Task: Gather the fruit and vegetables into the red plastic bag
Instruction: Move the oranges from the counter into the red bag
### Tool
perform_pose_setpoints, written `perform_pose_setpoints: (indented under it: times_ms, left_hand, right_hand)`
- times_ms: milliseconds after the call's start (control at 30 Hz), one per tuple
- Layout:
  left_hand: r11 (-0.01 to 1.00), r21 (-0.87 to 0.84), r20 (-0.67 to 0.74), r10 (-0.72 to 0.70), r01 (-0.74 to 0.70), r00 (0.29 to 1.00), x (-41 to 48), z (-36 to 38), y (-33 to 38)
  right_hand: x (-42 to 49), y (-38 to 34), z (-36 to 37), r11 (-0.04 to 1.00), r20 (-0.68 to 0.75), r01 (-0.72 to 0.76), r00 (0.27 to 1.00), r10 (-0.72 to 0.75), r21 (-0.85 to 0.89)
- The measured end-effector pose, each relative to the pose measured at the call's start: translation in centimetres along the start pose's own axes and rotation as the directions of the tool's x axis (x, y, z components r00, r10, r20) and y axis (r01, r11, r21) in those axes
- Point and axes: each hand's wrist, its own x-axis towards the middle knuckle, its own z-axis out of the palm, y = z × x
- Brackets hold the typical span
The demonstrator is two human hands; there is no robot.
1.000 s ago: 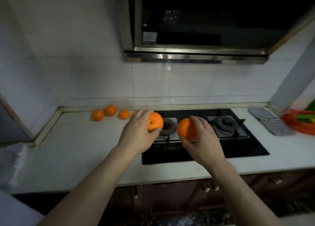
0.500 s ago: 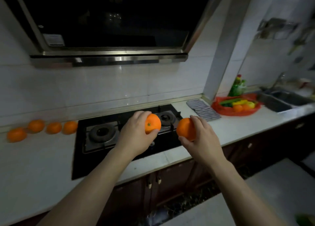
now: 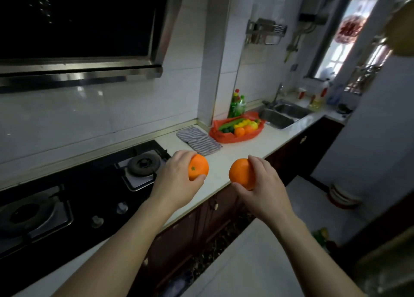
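Dim kitchen, white counter running near left to far right, black stove at near left. Closest in, both hands are hovering over the counter's front edge, each carrying fruit. Left hand is wrapping fingers and thumb round an orange, stem end facing the camera. Right hand is cupping a second orange, fingers curling over its far side. The two fruits are near each other, not touching. Farther on, a striped cloth is lying on the counter. Just beyond it the red bag is lying open, already holding greens, something yellow and a couple of oranges. A sink is sitting past that. Step in hand, by my judgement: carrying both oranges to the bag. The next move is calling for reaching far right over the cloth, getting above the bag's mouth, then loosening each grip so nothing is rolling off.
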Motion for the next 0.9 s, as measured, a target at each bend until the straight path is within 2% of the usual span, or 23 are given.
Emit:
perform_pose_setpoints:
  times_ms: [367,600,900]
  left_hand:
    - [0.990,-0.106,0.067,0.097,-0.089,0.993,13.2,9.8,0.9]
    - [0.985,-0.117,0.085,0.137,-0.127,0.987,22.7,12.9,-0.2]
    - [0.984,-0.085,0.152,0.169,-0.157,0.974,29.9,18.0,0.5]
  right_hand:
    - [9.3,8.2,0.9,0.981,-0.042,-0.149,0.989,0.145,-0.127]
    - [17.4,11.0,3.9,0.971,-0.059,-0.199,0.980,0.193,-0.131]
    - [22.2,16.6,6.0,0.948,-0.062,-0.301,0.953,0.296,-0.101]
